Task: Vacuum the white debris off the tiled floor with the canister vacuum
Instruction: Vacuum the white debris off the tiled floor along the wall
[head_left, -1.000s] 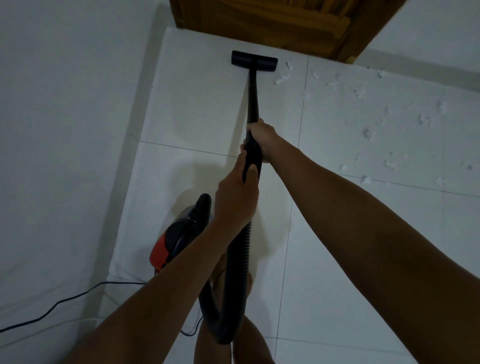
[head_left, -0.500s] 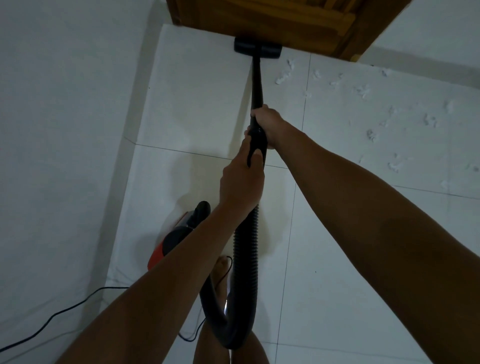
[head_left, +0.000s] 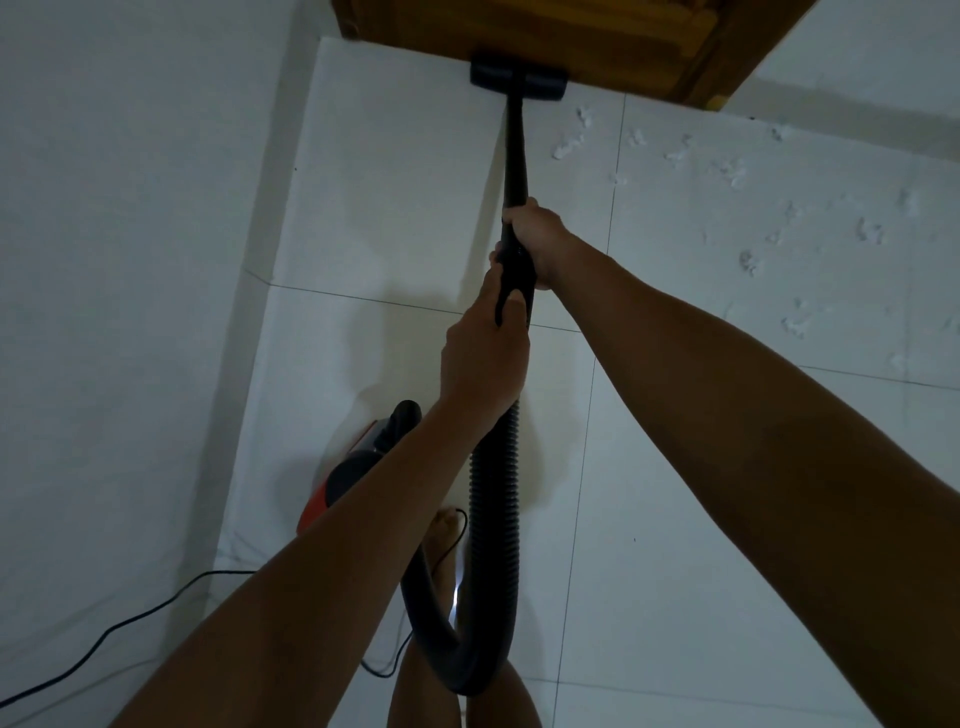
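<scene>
A black vacuum wand (head_left: 515, 150) runs forward to its floor head (head_left: 514, 78), which lies on the white tiles against the foot of a wooden door. My right hand (head_left: 537, 239) grips the wand higher up; my left hand (head_left: 483, 358) grips its handle just behind, where the ribbed hose (head_left: 496, 519) begins. The hose loops down between my legs to the red and black canister (head_left: 358, 467) at my left. White debris (head_left: 569, 145) lies scattered on the tiles right of the floor head, with more bits (head_left: 748, 260) further right.
A white wall (head_left: 130, 312) runs along the left. The wooden door (head_left: 571, 36) closes the far end. The black power cord (head_left: 104, 639) trails across the floor at lower left. My bare foot (head_left: 445, 535) stands beside the canister.
The floor head has slid forward across the tile until it meets the door's base. Both hands went forward with the wand, keeping their grip.
</scene>
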